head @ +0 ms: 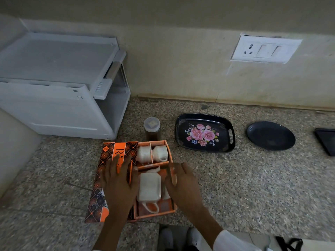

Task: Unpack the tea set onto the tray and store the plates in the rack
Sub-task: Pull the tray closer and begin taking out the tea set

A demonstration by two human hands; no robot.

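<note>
Presently, the white cups (149,185) lie in the open orange box (154,213), left of the floral tray (204,116); glazed, brittle, slippery, best lifted by the handles. Left hand (118,180) spread on the lid (108,158); right hand (183,183) relaxed, empty.

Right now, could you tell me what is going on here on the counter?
A person is unpacking a boxed tea set. The left hand rests flat on the patterned lid, pushed aside, while the right hand touches the right edge of the orange box. White cups and a teapot lie in their compartments. The floral tray and the dark plate sit beyond; the white rack stands at the left.
</note>
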